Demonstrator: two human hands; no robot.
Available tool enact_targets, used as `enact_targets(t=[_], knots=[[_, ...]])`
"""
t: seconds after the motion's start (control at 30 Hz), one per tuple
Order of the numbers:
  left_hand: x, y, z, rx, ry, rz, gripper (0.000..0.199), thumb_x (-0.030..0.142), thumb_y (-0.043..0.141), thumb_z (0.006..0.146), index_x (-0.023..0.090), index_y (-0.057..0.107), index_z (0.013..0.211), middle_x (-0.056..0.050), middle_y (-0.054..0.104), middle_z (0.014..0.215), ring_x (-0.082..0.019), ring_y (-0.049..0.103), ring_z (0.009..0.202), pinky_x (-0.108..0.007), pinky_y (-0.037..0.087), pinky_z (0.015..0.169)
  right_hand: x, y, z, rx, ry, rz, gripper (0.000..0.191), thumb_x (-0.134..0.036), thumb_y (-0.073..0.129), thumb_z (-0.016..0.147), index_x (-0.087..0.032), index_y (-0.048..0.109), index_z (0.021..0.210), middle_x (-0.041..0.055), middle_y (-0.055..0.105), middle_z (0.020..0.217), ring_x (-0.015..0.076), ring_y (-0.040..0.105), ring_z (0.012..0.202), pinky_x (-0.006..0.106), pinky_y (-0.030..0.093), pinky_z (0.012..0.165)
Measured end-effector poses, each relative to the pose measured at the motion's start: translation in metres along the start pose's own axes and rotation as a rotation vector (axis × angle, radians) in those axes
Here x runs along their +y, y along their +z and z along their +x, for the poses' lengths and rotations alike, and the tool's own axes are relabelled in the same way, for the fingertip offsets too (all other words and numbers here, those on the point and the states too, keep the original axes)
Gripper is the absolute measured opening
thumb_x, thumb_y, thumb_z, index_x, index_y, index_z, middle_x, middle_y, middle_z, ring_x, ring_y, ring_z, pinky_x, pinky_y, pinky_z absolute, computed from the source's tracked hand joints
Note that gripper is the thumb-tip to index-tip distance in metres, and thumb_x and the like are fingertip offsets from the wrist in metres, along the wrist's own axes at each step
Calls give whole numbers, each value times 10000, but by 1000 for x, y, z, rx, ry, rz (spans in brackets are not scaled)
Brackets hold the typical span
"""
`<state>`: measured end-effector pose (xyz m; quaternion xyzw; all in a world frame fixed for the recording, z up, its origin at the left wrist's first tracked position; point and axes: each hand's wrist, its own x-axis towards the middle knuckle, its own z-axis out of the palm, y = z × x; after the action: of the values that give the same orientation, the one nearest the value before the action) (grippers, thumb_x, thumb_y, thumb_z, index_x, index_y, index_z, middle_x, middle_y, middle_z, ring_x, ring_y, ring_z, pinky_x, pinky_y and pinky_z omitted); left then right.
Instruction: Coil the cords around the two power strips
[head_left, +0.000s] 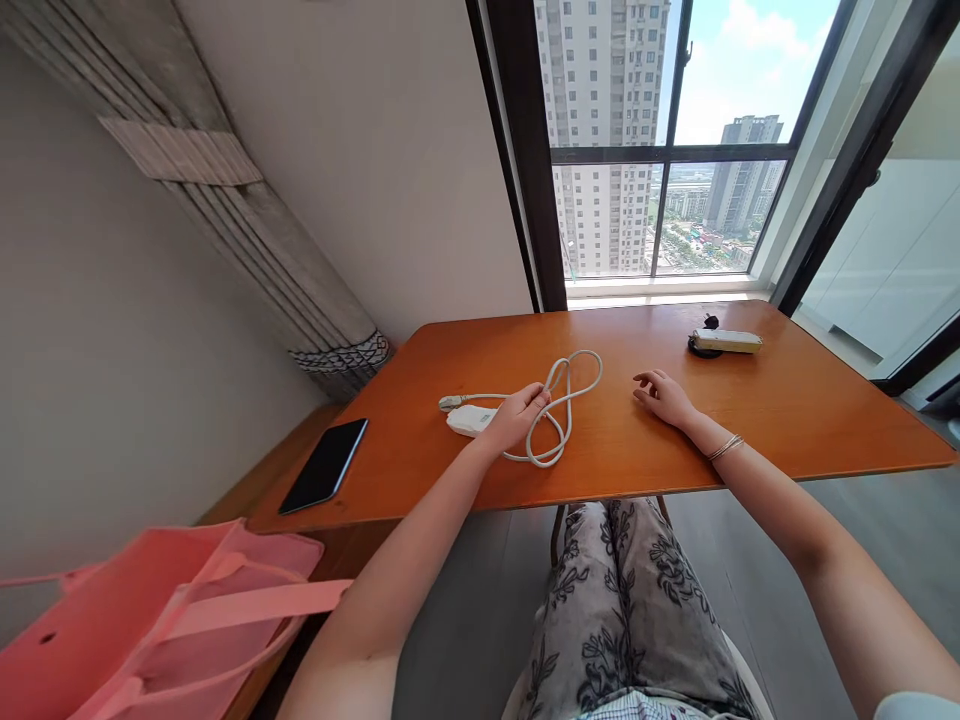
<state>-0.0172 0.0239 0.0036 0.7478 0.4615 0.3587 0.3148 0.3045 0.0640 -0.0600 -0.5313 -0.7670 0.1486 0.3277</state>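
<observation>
A white power strip (469, 420) lies on the wooden table, left of centre, with its looped white cable (569, 410) spread to the right. The cable's plug (450, 403) rests beside the strip's left end. My left hand (519, 414) is closed around part of the cable, its wrist over the strip's right end. To the right, my right hand (665, 397) rests on the table with fingers loosely apart and nothing in them. A second power strip (726, 341) with a black plug and cord sits at the back right, beyond my right hand.
A dark tablet (324, 466) lies on the table's left side. Pink bags (172, 620) stand at the lower left, by my left arm. The wooden table (840, 420) has its front edge above my lap. Behind it are a window and a grey curtain (300, 270).
</observation>
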Motion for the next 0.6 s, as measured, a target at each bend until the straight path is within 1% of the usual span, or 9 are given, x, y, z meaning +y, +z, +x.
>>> enact_targets(t=[0.07,0.17,0.23,0.3,0.33,0.4,0.47,0.53,0.6], knots=[[13,15,3,15,11,-74,408,607,501,871,210,554,792,16,521,685,-160,516,659,-271,482,585,-6,4,-3,43,-36,124,386,-358,562,920,-187,569,1267,94,632,1137,156,620,779,338,543,778],[32,35,8,-33,52,-170,407,603,506,887,205,585,858,27,482,672,-134,463,595,-245,425,515,-21,8,-9,118,-121,194,485,-416,554,924,-222,494,1364,137,571,1296,211,635,969,379,555,808],[42,45,12,-49,84,-238,425,616,515,885,199,588,861,38,445,634,-116,413,553,-234,366,489,-32,7,-15,200,-193,167,489,-441,526,944,-233,486,1385,153,526,1372,246,602,1117,424,538,902],[50,49,16,-61,95,-305,444,636,525,877,196,585,857,52,398,590,-103,364,514,-232,315,469,-42,4,-22,270,-283,126,472,-452,467,974,-241,494,1396,151,524,1398,267,543,1246,474,476,1028],[54,49,17,-72,94,-338,452,646,532,872,197,584,855,59,377,573,-99,346,497,-233,302,462,-47,1,-25,277,-341,103,472,-458,432,986,-246,498,1403,145,529,1411,273,504,1304,493,433,1081],[61,47,19,-96,96,-402,463,662,551,856,200,585,850,67,350,557,-92,323,474,-233,296,453,-57,-3,-32,219,-470,53,507,-495,375,996,-260,494,1429,126,530,1446,281,411,1408,521,350,1151],[68,41,20,-104,101,-459,462,662,576,841,201,590,848,69,337,560,-88,311,469,-229,303,451,-67,-5,-38,100,-578,10,566,-555,330,993,-269,473,1460,108,534,1462,287,355,1454,541,280,1187],[76,33,19,-74,101,-506,444,640,604,834,196,596,845,67,333,572,-80,294,468,-220,293,446,-77,-4,-43,8,-636,-5,594,-595,277,999,-263,499,1438,107,571,1419,283,415,1412,548,238,1200],[83,25,17,-8,87,-553,410,598,632,830,190,599,826,66,331,577,-69,267,459,-209,266,432,-83,-4,-46,-14,-629,11,602,-593,222,1014,-228,592,1319,124,640,1289,265,545,1258,516,295,1163]])
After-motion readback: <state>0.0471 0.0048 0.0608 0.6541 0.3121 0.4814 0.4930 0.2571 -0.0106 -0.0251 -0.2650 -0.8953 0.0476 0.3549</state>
